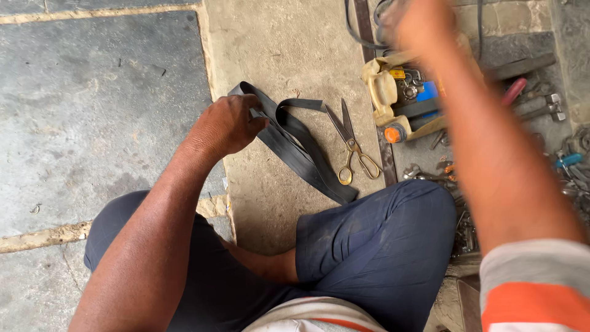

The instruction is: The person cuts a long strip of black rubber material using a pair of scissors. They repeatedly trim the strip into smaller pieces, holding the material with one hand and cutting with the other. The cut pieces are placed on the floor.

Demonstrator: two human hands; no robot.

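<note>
Left hand grasping black rubber strip, right hand grip blurred, stone floor

Navy trousers, grey/orange/white striped shirt sleeve, bare forearms.

**Black rubber, brass handles, grey stone**

We see a black rubber strip on the tan-grey stone floor, beside scissors with steel-grey blades and brass-yellow handles. Our trousers are dark navy; our sleeve is grey with an orange stripe. A cream container has an orange cap.
</note>
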